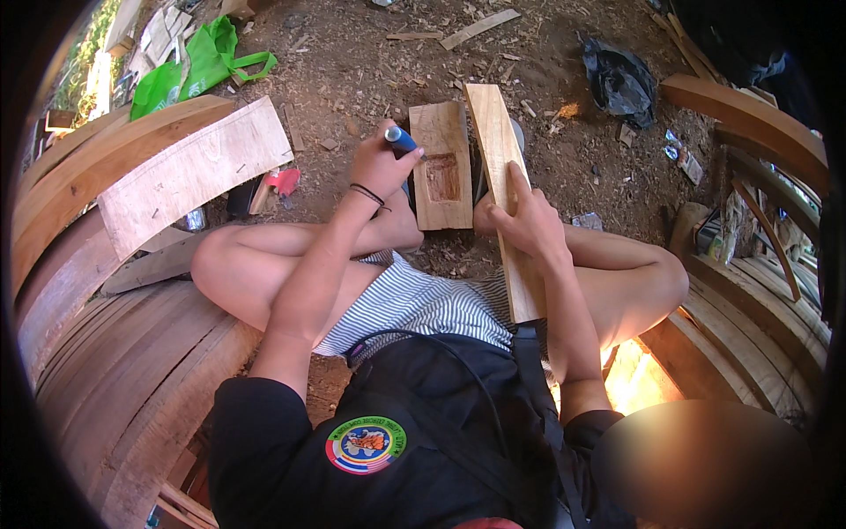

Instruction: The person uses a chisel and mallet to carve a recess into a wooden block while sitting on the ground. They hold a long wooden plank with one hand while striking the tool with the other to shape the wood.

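My left hand (pixel 381 163) is closed around a tool with a blue handle (pixel 401 138), held just left of a short wooden block (pixel 441 163) with a rectangular recess cut in its top. The block lies on the dirt ground between my knees. My right hand (pixel 524 216) grips a long, narrow wooden plank (pixel 502 185), which leans from my lap out over the ground, right beside the block. A black band circles my left wrist.
Curved wooden boards (pixel 115 353) are stacked at my left, with a flat pale board (pixel 189 172) on top. More curved wood pieces (pixel 758 123) stand at the right. A green bag (pixel 194 66), a black plastic bag (pixel 621 84) and wood chips lie on the dirt.
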The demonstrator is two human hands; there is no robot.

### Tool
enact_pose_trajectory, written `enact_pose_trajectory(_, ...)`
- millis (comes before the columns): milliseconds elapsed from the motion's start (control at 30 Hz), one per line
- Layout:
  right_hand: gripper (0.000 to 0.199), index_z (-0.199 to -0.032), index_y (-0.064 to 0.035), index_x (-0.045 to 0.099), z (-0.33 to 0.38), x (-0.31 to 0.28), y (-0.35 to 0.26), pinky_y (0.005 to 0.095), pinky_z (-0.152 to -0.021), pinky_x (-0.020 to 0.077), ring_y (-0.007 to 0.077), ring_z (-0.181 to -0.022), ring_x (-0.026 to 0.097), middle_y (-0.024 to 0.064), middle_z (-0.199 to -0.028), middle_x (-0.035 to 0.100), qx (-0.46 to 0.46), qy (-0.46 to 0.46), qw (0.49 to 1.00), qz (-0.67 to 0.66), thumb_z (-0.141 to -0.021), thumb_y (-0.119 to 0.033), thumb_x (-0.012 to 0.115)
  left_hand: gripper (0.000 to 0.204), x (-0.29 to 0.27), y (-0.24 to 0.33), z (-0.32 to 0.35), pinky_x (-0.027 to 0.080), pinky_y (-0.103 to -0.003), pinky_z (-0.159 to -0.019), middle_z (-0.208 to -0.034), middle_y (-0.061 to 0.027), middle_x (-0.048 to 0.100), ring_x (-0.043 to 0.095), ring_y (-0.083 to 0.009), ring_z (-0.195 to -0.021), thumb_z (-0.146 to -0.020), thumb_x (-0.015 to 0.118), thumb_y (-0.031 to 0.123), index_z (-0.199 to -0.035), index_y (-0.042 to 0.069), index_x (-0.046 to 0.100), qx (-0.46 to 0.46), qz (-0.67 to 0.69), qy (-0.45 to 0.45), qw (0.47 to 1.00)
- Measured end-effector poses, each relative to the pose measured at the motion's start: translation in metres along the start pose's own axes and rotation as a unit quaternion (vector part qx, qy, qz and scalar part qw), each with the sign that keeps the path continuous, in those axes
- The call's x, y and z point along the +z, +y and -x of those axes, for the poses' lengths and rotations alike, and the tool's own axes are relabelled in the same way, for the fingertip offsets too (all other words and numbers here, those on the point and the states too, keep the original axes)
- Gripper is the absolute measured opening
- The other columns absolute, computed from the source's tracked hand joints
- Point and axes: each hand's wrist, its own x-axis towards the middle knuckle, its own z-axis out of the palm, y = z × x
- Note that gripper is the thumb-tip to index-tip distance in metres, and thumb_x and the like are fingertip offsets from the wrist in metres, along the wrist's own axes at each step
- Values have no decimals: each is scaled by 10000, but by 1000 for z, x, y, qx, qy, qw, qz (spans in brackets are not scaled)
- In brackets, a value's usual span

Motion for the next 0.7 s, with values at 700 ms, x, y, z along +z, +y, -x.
enact_pose_trajectory(700, 894, -1455, -168, 387, 64, -33, -47, 443, -666, 530, 331, -728, 590, 160, -894, 527, -381, 204, 892, -132, -642, -348, 712, 368, 40, -24, 10, 536, -417, -816, -1110, -181, 649, 632, -359, -1015, -802, 669, 252, -1126, 83, 629, 169, -85, 41, 981)
